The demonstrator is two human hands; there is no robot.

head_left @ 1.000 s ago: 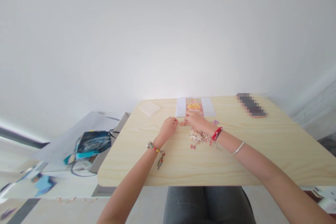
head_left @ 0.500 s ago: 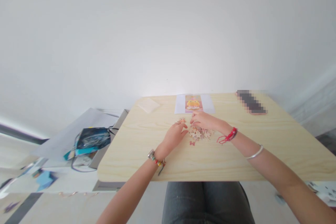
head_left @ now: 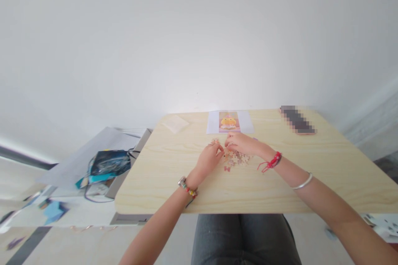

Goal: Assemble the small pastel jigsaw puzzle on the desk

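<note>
Two bare hands meet near the middle of the head view, over a pale wooden table (head_left: 174,190). The left hand (head_left: 211,158) has its fingers curled together and the right hand (head_left: 241,144) has its fingertips drawn in. The two nearly touch, and whether either pinches a piece is too small to tell. Just below the right hand lies a loose pile of jigsaw pieces (head_left: 238,159), small, pale and pinkish, crowded against each other. The step in hand looks like picking out and matching pieces. Lifting one would call for a fine pinch, since neighbours lie so close. A printed picture sheet (head_left: 229,121) sits above, at the table's far edge.
</note>
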